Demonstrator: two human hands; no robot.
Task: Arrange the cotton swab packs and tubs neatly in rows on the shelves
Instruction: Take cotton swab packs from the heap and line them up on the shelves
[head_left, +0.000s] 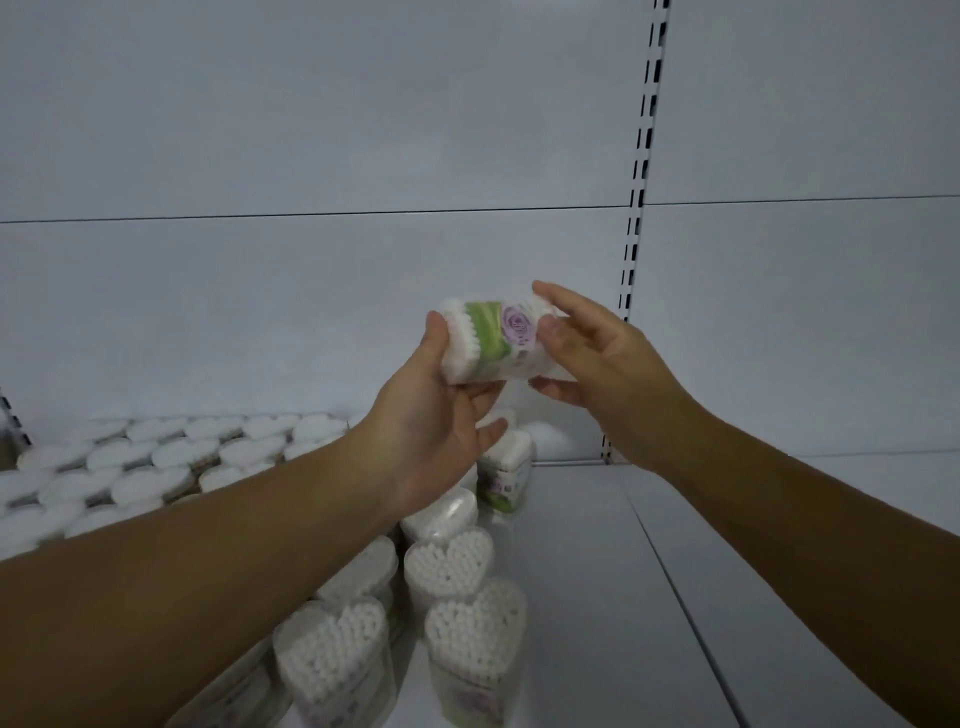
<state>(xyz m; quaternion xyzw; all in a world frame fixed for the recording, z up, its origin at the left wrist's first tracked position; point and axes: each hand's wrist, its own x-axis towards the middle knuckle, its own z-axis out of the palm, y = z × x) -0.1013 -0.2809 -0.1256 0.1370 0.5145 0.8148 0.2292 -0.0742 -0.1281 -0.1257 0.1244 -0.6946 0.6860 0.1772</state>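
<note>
Nearest tubs: Heart-shaped tubs (475, 629) stand close together under your left forearm, cotton tips up. Their side labels are too blurred to read.
Shelf: White shelf (597, 597) stretches right of the tubs, crossed by a dark seam.
Hands: Your left hand (441, 410) cradles the pack's left end from below, and your right hand (597, 364) pinches its right end.
Pack: The cotton swab pack (498, 338) is held sideways in the air above the tubs.
Label: Green band with a purple rose; the writing is unreadable.
Second pack: A second pack (506, 473) stands upright just behind your left hand, partly hidden.
Far left: Rows of tubs (156, 457) fill the shelf to the back edge.
Backdrop: A slotted upright (641, 182) divides the plain back panel (363, 130).
</note>
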